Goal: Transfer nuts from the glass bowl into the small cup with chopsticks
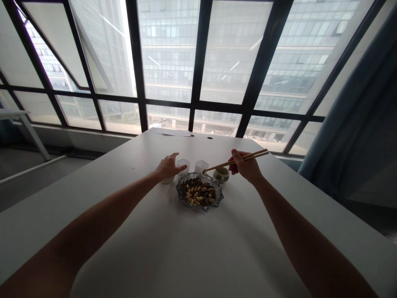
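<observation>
A clear glass bowl with a scalloped rim (pixel 218 199) stands on the white table, holding peanuts (pixel 198 195) and darker pieces. My right hand (pixel 244 164) grips wooden chopsticks (pixel 252 155), their tips above the bowl's far rim with a small dark bit at the end. Below the chopsticks is a small round cup with dark characters (pixel 221 175). My left hand (pixel 170 166), fingers apart and holding nothing, is left of the bowl, over a pale cup (pixel 168 180) that it mostly hides. Two clear plastic cups (pixel 183 164) (pixel 201 167) stand behind the bowl.
Papers (pixel 170 132) lie at the far edge of the table (pixel 192 248), near two dark holes. Large framed windows (pixel 169 49) rise beyond it. A blue curtain (pixel 356 124) hangs at the right, and another white table (pixel 12 112) is at the far left.
</observation>
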`<control>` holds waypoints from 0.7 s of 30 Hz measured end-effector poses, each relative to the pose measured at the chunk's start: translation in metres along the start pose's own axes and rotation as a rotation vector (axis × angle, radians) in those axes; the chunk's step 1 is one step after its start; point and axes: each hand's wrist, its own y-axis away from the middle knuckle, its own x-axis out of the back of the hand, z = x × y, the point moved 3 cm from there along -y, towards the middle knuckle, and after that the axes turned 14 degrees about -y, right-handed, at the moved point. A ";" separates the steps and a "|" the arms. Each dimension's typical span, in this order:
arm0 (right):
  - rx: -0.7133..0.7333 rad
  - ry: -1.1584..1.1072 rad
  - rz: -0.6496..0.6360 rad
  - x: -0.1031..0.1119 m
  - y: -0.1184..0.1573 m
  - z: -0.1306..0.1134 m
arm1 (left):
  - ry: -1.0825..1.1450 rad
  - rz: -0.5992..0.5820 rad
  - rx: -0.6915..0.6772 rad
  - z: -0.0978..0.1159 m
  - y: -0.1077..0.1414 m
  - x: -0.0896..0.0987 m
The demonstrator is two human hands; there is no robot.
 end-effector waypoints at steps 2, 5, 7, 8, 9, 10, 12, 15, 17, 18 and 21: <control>-0.011 -0.002 -0.007 0.001 0.000 -0.001 | -0.050 -0.078 0.023 0.007 -0.016 -0.007; -0.016 -0.008 -0.015 0.002 -0.001 0.000 | -0.062 -0.182 0.079 0.010 -0.029 -0.016; -0.009 -0.015 -0.014 0.004 -0.002 -0.001 | -0.038 -0.189 0.069 0.010 -0.032 -0.018; -0.003 -0.020 -0.011 0.005 -0.003 -0.001 | -0.027 -0.159 0.042 0.011 -0.032 -0.017; 0.004 -0.027 -0.004 0.006 -0.004 -0.001 | -0.020 -0.105 -0.002 0.012 -0.031 -0.015; 0.012 -0.038 0.007 0.008 -0.004 -0.001 | -0.015 -0.029 -0.063 0.014 -0.029 -0.012; 0.030 -0.071 0.042 0.011 -0.006 -0.002 | -0.014 0.143 -0.219 0.020 -0.023 -0.004; 0.046 -0.125 0.077 0.014 -0.008 -0.001 | -0.015 0.287 -0.408 0.027 -0.013 0.005; 0.046 -0.147 0.079 0.015 -0.009 -0.001 | -0.019 0.295 -0.445 0.029 -0.010 0.007; 0.045 -0.152 0.078 0.015 -0.009 -0.001 | -0.024 0.288 -0.445 0.030 -0.009 0.007; 0.045 -0.145 0.086 0.015 -0.009 -0.003 | -0.053 0.227 -0.373 0.033 -0.010 0.007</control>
